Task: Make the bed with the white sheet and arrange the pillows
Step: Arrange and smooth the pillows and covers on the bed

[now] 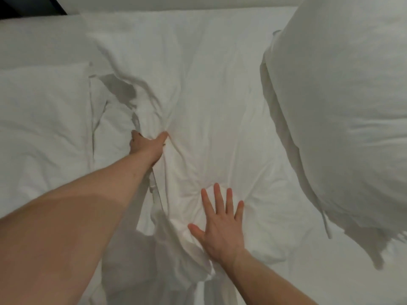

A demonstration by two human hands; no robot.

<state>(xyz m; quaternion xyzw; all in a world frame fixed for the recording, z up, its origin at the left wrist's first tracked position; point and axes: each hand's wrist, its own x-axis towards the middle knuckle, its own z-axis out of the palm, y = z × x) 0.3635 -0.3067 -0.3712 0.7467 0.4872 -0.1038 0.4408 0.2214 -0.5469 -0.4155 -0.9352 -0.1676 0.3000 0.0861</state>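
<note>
A rumpled white sheet point(211, 95) covers the middle of the bed. My left hand point(147, 146) reaches far forward and grips a bunched fold of that sheet, its fingers hidden in the cloth and the thumb on top. Closer to me, my right hand point(220, 225) lies flat with fingers spread, pressing the sheet down. A flat white pillow point(41, 119) lies at the left. At the right a large puffy white pillow point(343, 111) stands above the sheet, its loose case end hanging toward the lower right.
A dark strip point(33, 5) shows beyond the bed at the top left corner. A bunched heap of white cloth point(167, 256) lies near me, between my forearms.
</note>
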